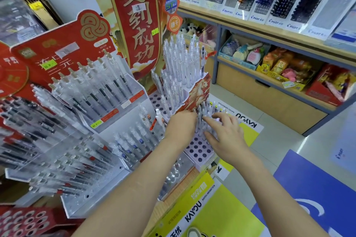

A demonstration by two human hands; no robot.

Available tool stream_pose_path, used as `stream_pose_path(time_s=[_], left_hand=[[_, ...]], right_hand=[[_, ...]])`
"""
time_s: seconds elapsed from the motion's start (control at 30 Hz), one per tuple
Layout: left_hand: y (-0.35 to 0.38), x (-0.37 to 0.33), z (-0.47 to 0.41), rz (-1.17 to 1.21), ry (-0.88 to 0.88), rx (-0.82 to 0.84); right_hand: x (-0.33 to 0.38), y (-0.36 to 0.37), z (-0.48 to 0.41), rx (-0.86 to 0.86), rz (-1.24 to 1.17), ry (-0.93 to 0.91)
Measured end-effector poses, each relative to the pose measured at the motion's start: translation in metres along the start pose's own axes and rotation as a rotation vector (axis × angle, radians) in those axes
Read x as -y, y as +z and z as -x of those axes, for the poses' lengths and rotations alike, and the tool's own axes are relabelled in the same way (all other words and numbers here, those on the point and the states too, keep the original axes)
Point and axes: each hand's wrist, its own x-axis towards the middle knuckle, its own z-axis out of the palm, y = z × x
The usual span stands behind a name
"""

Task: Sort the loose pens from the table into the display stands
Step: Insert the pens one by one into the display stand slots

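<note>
Both grips meet at a cluster of clear pens [205, 113] standing upright in the low front tier of a stepped display stand [198, 90]. On the left grip [181, 125] only the back shows, and its fingers go in among the pens, so I cannot tell whether they clasp any. On the right grip [226, 134] the fingers are spread apart and fairly straight, with the tips touching the pens from the right and nothing clamped.

Nearest the camera, under the 2 forearms, lies a yellow box [194, 211] printed KAYOU, with a blue floor mat [312, 188] to its right. Just below the grips is the stand's white holed tray [198, 151], with many holes unfilled. To the left a clear tiered rack [117, 171] holds rows of tilted pens with dark refills. Behind the cluster, the stand's higher steps carry tall clear pens [181, 57]. A red banner [134, 21] with gold characters rises behind them. Farthest off, a wooden shelf [250, 23] bears Pilot pen boxes [285, 2], and the level beneath holds soft toys [248, 54].
</note>
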Motion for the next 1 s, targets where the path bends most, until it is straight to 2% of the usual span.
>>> stream_pose_path(time_s=[0.1, 0.23, 0.3, 0.47, 0.57, 0.67, 0.8, 1.0], left_hand=[[0.002, -0.003, 0.010, 0.120, 0.056, -0.008], [0.002, 0.000, 0.017, 0.287, 0.027, -0.029], [0.001, -0.001, 0.017, 0.281, 0.012, -0.024], [-0.001, -0.007, 0.012, 0.121, -0.013, -0.040], [-0.001, -0.007, 0.009, 0.056, -0.080, -0.030], [0.001, -0.010, 0.010, 0.071, -0.058, 0.015], [-0.002, -0.007, 0.020, 0.196, -0.064, -0.003], [-0.059, -0.005, 0.076, 0.505, -0.176, -0.250]], right_hand=[[0.004, -0.002, 0.000, -0.005, 0.047, -0.015], [0.008, -0.006, 0.003, 0.058, 0.021, -0.044], [0.008, -0.005, 0.004, 0.048, -0.031, -0.025], [-0.002, 0.002, 0.007, -0.148, -0.069, -0.042], [-0.007, 0.007, 0.008, -0.206, -0.068, -0.048], [-0.005, 0.004, 0.012, -0.209, -0.147, -0.004], [0.004, -0.007, 0.020, -0.212, -0.296, 0.075], [0.044, -0.039, 0.025, -0.195, -0.559, 0.093]])
